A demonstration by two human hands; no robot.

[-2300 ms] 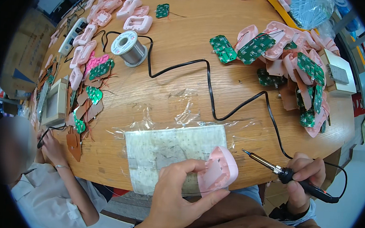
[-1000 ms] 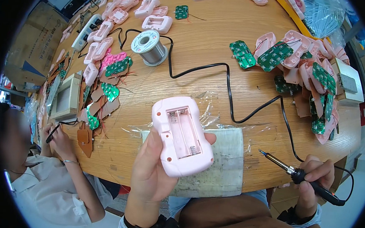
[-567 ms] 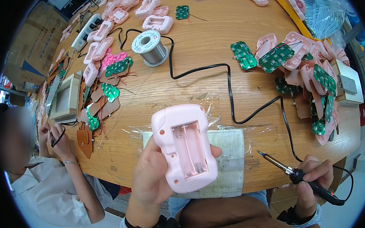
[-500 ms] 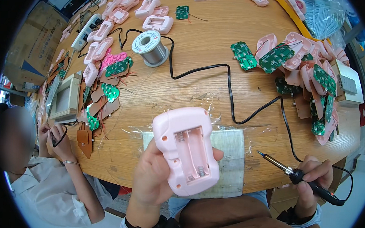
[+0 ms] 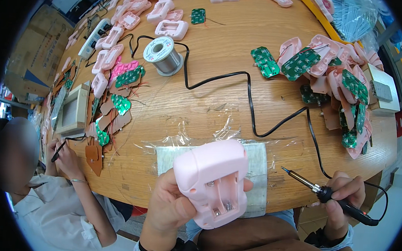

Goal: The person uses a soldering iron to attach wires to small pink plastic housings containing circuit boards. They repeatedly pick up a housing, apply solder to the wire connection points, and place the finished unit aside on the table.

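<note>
My left hand is closed around a pink plastic housing, its open battery compartment with metal springs turned toward me. The housing is tilted and held above a pale work mat at the table's near edge. In my right hand is a soldering iron with a black handle, gripped like a pen. Its metal tip points up and left, just right of the mat and apart from the housing. The iron's black cord loops behind the hand and winds across the table.
A solder wire spool stands beyond the mat. Pink housings and green circuit boards are heaped at the right; more boards and shells lie left, near a white power strip. A co-worker sits at the left, hands holding a black tool.
My left hand has lowered the pink housing slightly and tipped it, so the battery compartment shows at a steeper angle. The soldering iron has barely moved.
</note>
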